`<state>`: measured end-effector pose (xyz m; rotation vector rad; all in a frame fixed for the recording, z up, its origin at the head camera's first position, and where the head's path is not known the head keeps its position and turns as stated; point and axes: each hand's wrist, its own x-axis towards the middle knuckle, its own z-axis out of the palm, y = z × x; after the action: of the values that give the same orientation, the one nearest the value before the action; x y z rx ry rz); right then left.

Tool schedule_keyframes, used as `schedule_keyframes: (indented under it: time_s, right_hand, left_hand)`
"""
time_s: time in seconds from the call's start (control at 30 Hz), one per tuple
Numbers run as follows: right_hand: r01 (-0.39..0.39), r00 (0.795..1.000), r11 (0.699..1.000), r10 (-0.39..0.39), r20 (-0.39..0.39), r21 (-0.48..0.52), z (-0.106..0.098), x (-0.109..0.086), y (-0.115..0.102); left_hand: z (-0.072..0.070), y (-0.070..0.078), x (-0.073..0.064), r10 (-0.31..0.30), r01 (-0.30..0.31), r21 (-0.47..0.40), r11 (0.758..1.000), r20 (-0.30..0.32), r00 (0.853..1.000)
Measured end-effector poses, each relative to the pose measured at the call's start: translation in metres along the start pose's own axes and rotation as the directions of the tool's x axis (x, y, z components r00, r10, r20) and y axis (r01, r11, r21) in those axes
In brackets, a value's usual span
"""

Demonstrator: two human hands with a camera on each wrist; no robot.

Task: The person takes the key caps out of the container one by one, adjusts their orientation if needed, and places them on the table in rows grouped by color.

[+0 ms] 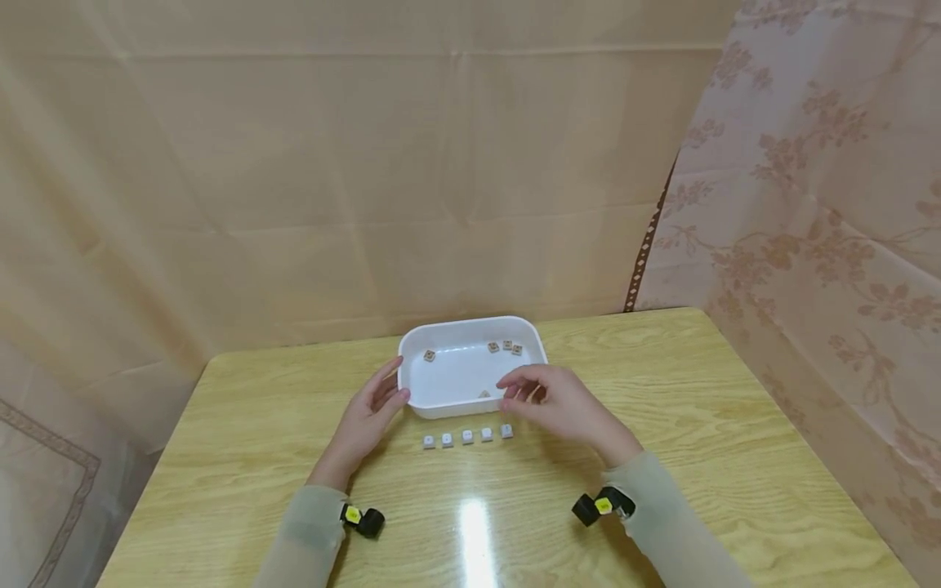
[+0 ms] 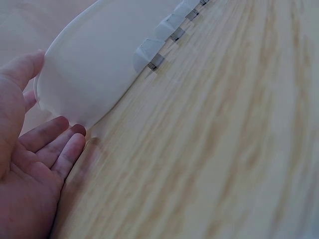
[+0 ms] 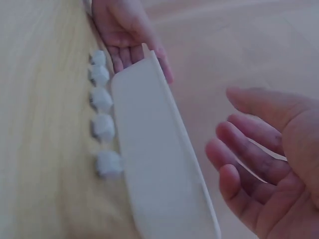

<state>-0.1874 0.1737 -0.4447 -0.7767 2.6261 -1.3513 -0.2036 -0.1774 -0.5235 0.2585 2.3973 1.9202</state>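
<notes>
A white tray (image 1: 457, 406) lies on the table with several small brown square pieces inside, one of them a brown piece (image 1: 430, 356) at its left end. My left hand (image 1: 367, 412) holds the tray's left end, thumb and fingers spread around the corner. Over the front right rim hovers my right hand (image 1: 555, 400), its fingers loosely bent and nothing showing between them in the right wrist view. Along the tray's front side stands a row of several small white keycap-like blocks (image 1: 466, 437), their tops faintly marked.
The wooden table (image 1: 294, 457) ends at a beige curtain (image 1: 367, 188) behind the tray. A flowered cloth (image 1: 823, 212) hangs on the right. Black wrist cameras (image 1: 365, 521) are strapped over both sleeves. Light reflects off the tabletop in front of the row.
</notes>
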Motion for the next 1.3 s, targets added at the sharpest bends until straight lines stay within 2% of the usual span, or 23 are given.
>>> schedule_keyframes:
  time_s: [0.2,0.4,0.67,0.8,0.93,1.03,1.3]
  right_hand:
    - [0.033,0.998,0.999,-0.034,-0.058,-0.027,0.008,0.046,-0.010]
    - [0.084,0.992,0.995,-0.088,-0.087,-0.043,0.019,0.089,-0.009]
    - [0.032,0.994,0.999,-0.032,-0.101,-0.008,0.045,0.131,0.002]
    - [-0.026,0.995,0.999,0.028,-0.092,0.019,0.061,0.146,0.005]
    - [-0.073,0.994,0.997,0.073,-0.083,0.004,0.073,0.154,0.014]
    - [-0.068,0.996,0.997,0.066,-0.057,-0.035,0.078,0.158,0.019]
    - [0.011,1.000,0.995,-0.010,0.005,-0.097,0.087,0.165,0.023]
  left_hand:
    - [-0.003,-0.003,-0.002,-0.024,0.024,-0.014,1.000,0.002,1.000]
    - [-0.004,-0.003,-0.002,-0.032,0.032,-0.013,0.999,-0.003,0.999]
    - [-0.002,0.002,-0.003,-0.035,0.035,-0.017,0.999,0.003,0.999]
    - [-0.003,0.001,-0.003,-0.033,0.033,-0.019,0.999,0.003,0.999]
    - [-0.002,-0.002,0.001,-0.018,0.019,-0.023,1.000,0.024,1.000]
    - [-0.001,-0.002,0.002,-0.016,0.016,-0.023,1.000,0.032,0.999]
    - [0.000,-0.002,0.004,0.009,-0.009,-0.027,1.000,0.019,1.000]
